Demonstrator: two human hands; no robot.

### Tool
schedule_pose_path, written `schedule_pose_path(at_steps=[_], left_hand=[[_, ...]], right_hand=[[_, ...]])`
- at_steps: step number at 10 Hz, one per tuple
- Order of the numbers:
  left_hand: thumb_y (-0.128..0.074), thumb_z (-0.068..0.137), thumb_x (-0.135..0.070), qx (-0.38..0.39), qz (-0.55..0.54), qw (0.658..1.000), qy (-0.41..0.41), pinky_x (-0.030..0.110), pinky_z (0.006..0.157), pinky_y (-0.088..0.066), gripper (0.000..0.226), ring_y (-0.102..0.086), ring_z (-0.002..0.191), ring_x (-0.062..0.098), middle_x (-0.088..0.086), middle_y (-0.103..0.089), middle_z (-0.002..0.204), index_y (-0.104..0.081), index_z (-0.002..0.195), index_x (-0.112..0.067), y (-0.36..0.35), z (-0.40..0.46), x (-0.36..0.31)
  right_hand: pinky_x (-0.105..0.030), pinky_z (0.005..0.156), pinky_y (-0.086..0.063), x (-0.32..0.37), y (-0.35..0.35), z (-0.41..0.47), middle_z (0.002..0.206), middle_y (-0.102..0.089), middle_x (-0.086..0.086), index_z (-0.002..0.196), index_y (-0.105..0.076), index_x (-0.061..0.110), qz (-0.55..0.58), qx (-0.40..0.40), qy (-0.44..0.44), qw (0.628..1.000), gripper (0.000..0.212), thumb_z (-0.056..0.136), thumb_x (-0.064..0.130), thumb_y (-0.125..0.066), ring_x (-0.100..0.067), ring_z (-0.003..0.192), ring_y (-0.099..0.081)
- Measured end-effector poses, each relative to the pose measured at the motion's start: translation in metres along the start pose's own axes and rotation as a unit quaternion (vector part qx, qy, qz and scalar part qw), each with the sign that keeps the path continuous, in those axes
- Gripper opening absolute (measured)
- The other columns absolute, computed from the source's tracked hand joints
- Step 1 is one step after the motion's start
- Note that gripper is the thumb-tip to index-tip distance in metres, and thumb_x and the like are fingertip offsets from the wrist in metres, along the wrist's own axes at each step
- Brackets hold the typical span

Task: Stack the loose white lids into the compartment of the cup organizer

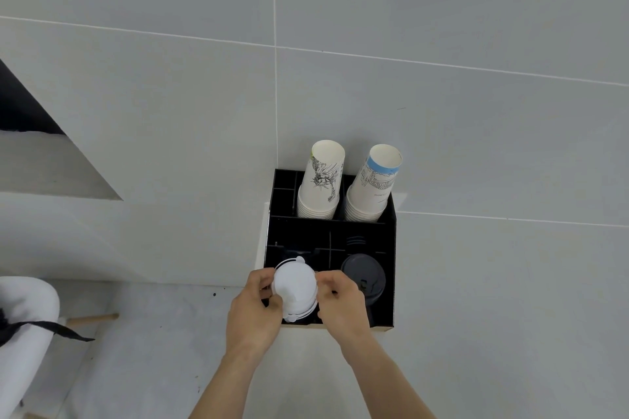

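A stack of white lids (pixel 295 286) stands over the front left compartment of the black cup organizer (pixel 391 282). My left hand (pixel 253 306) grips the stack from the left, fingers curled round its rim. My right hand (pixel 342 304) pinches it from the right. The lower part of the stack and the compartment floor are hidden behind my hands.
A stack of black lids (pixel 364 277) fills the front right compartment. Two stacks of upside-down paper cups (pixel 321 180) (pixel 372 185) stand in the back compartments. The organizer sits against a grey tiled wall (pixel 476 146). A white chair (pixel 23 333) stands at the lower left.
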State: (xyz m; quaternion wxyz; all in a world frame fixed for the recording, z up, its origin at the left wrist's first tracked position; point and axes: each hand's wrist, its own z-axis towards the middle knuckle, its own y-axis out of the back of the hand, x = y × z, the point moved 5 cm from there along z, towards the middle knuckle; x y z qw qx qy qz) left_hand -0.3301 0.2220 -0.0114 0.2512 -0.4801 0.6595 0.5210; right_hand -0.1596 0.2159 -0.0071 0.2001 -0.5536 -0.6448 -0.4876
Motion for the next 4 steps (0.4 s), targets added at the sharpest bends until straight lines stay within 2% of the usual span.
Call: schedule_pose_path(at_steps=[1, 2, 3, 4], left_hand=[[-0.056, 0.086, -0.005, -0.006, 0.015, 1.000, -0.011, 0.011, 0.065, -0.041, 0.050, -0.061, 0.092, -0.007, -0.036, -0.060, 0.096, -0.047, 0.105, -0.050, 0.001, 0.000, -0.002], [-0.055, 0.086, -0.006, -0.014, 0.017, 1.000, -0.014, 0.015, 0.068, -0.041, 0.046, -0.062, 0.094, -0.001, -0.034, -0.059, 0.098, -0.052, 0.113, -0.042, 0.003, 0.000, -0.002], [-0.056, 0.087, -0.007, -0.026, 0.021, 0.999, -0.014, 0.020, 0.073, -0.043, 0.044, -0.062, 0.097, 0.004, -0.026, -0.060, 0.105, -0.054, 0.121, -0.034, 0.006, 0.000, -0.001], [-0.057, 0.087, -0.008, -0.045, 0.027, 0.998, -0.031, 0.026, 0.081, -0.048, 0.044, -0.062, 0.098, 0.007, -0.021, -0.061, 0.110, -0.055, 0.124, -0.031, 0.009, -0.001, -0.008]], right_hand=[[-0.034, 0.080, -0.058, 0.000, 0.000, 0.000, 0.105, -0.075, 0.002, 0.113, -0.070, 0.021, 0.001, 0.000, 0.004, 1.000, 0.027, 0.098, 0.013, -0.049, -0.016, 0.082, -0.066], [-0.038, 0.081, -0.061, 0.001, 0.002, 0.000, 0.100, -0.075, 0.004, 0.110, -0.071, 0.023, 0.005, -0.003, 0.011, 1.000, 0.026, 0.098, 0.015, -0.049, -0.016, 0.082, -0.067], [-0.045, 0.084, -0.063, 0.003, 0.007, -0.003, 0.094, -0.073, 0.004, 0.108, -0.070, 0.025, 0.009, -0.004, 0.011, 1.000, 0.025, 0.097, 0.016, -0.050, -0.016, 0.078, -0.064], [-0.043, 0.086, -0.061, 0.008, 0.015, -0.002, 0.090, -0.070, 0.009, 0.111, -0.069, 0.027, 0.001, -0.013, 0.030, 0.999, 0.025, 0.097, 0.018, -0.050, -0.014, 0.078, -0.063]])
